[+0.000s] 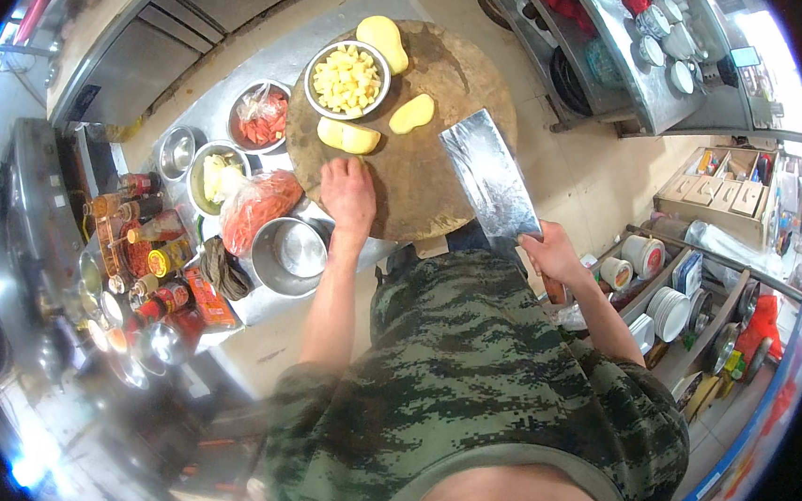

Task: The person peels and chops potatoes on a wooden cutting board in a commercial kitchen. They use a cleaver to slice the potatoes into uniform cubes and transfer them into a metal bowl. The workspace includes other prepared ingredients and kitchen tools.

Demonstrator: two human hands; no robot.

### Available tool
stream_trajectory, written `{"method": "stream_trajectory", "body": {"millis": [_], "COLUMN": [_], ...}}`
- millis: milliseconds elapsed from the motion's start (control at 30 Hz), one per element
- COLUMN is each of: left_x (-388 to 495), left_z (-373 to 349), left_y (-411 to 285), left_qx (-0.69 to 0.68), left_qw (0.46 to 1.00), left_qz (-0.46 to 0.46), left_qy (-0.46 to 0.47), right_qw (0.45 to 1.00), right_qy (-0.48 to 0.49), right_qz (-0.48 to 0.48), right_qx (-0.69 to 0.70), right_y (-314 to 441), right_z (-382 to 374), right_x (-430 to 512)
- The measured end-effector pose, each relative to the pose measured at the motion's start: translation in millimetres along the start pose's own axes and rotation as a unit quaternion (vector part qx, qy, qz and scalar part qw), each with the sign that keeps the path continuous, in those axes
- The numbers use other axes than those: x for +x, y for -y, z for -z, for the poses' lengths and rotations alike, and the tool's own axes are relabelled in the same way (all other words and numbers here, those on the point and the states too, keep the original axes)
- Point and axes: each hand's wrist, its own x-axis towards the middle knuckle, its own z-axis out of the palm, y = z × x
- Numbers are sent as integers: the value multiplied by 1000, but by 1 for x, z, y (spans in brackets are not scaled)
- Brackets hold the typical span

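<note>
My right hand [551, 252] grips the handle of a broad cleaver [492, 173], its blade over the right edge of a round wooden chopping block [442, 176]. On the block's left edge rests my left hand [349, 191], fingers curled; whether anything lies beneath them is hidden. Just beyond those fingers lies a peeled potato piece [348, 137] that looks cut. A flat-faced potato piece [412, 113] lies nearer the middle. At the far side, a whole peeled potato [383, 41] touches or nearly touches a steel bowl [308, 88] of diced potato [347, 80].
Left of the block, a metal table [246, 62] holds a bowl of red pieces [261, 123], a bowl of pale slices [217, 178], a bagged orange-red food [260, 204] and an empty steel pot [291, 256]. Sauce bottles [169, 257] crowd farther left. Shelves with plates [668, 314] stand right.
</note>
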Motion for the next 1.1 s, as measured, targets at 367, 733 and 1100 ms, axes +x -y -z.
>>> {"method": "stream_trajectory", "body": {"millis": [367,733,1100], "left_x": [68,-5,72], "left_z": [-47,-4,4], "left_y": [-80,-73,-24], "left_qx": [37,-176,-91], "left_qw": [993,920,988], "left_qz": [-110,-283,-126], "left_qy": [13,208,-15], "right_qw": [996,965,939], "right_qy": [-79,-150,-170], "right_qz": [12,156,187], "right_qx": [31,-150,-235], "right_y": [-8,-19,2], "right_z": [8,12,-2], "right_x": [-8,-3,11]}}
